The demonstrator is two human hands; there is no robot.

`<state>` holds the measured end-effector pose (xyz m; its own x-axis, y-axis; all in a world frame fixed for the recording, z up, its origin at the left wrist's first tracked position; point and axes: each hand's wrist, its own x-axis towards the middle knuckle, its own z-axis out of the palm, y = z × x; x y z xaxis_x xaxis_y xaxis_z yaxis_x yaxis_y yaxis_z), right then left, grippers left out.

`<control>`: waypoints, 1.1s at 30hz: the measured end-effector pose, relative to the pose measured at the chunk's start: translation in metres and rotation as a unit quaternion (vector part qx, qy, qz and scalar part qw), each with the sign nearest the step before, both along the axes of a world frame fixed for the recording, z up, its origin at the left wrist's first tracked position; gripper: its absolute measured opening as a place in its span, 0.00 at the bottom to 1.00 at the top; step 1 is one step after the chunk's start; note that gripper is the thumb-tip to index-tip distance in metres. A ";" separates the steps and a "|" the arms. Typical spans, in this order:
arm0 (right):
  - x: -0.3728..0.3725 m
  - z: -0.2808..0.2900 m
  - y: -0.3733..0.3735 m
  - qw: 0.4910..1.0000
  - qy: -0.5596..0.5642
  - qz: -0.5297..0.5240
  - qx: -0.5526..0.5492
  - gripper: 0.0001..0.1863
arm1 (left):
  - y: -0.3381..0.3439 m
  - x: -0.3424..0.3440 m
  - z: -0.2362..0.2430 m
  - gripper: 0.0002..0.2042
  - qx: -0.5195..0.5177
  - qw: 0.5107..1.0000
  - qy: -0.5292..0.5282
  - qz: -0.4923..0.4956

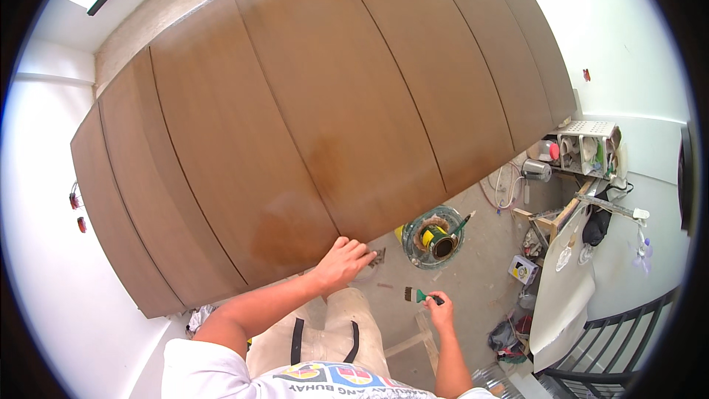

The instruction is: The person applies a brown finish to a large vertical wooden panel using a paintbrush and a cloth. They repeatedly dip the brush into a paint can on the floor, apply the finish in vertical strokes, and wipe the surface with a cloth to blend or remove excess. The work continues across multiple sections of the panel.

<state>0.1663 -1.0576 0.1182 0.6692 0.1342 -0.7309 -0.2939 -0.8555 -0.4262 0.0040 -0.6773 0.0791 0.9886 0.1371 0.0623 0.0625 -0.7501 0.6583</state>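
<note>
Brown panel (295,59): in the head view we see it slanting broad across the middle and top, its near edge just in front of our body; mostly an even brown, with a soft sheen toward that edge.
Grooves (399,74): thin dark lines run from far edge to near edge, dividing the face into strips, and the fisheye bows the outer ones.
Amber patches (292,229): deeper, glossier colour lies on both sides of the groove that ends by our left hand (343,262).
Left fingers: curled at the panel's near edge; we cannot tell whether they grip it or hold something.
Right hand (441,312): closed on the green and black handle of a paintbrush (416,295), dark bristles pointing left, apart from the panel.
Basin (415,253): round, on the floor, holding an open can (437,239) and a second brush (465,222); the can's dark contents we cannot make out.
Far edge: partly cut off by the top of the picture.
Underside: hidden from us; a small greyish thing (377,257) beside the left fingers is too unclear to name.
</note>
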 end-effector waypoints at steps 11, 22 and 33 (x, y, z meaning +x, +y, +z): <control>-0.011 -0.007 -0.042 0.999 -0.005 -0.042 -0.029 0.07 | 0.107 0.044 0.000 0.26 0.156 0.987 -0.004 0.034; -0.002 -0.017 0.062 0.998 0.000 -0.047 -0.043 0.07 | 0.533 0.110 -0.056 0.16 0.338 0.889 -0.059 0.302; 0.018 -0.035 0.121 0.998 -0.007 0.030 -0.063 0.08 | 0.743 0.124 -0.073 0.16 0.320 0.839 0.015 0.441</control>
